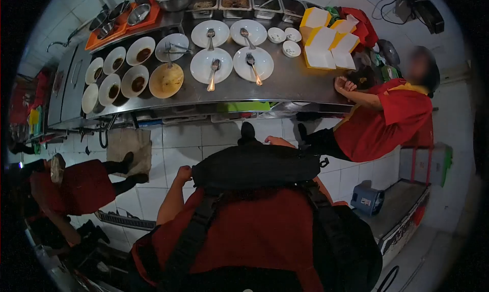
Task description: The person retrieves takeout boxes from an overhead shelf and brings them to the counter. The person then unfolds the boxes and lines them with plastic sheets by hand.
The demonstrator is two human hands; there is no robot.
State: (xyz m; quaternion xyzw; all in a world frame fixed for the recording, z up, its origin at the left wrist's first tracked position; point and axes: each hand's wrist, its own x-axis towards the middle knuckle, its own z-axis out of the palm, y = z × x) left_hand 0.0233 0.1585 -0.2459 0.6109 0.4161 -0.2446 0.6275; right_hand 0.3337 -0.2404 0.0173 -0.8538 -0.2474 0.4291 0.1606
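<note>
My left hand (184, 175) is beside the left edge of a black bag (254, 165) strapped across my front. Its fingers are small and partly hidden by the bag, so their grip is unclear. Beyond the bag's far edge, my right hand (277, 141) shows only in part, near a black shoe (248, 131); whether it holds anything cannot be seen. Both hands are low, apart from the steel table (204, 101). On that table are white plates (201, 65) with forks and spoons, bowls (136, 82) with dark sauce, and a bowl of yellowish food (166, 82).
Small white bowls (291, 49), yellow-and-white boxes (320, 46) and metal food pans (235, 1) stand farther back. A co-worker in red (387, 113) leans at the table's right end. Another person in red (76, 187) is at left. A blue-grey container (368, 199) is at right.
</note>
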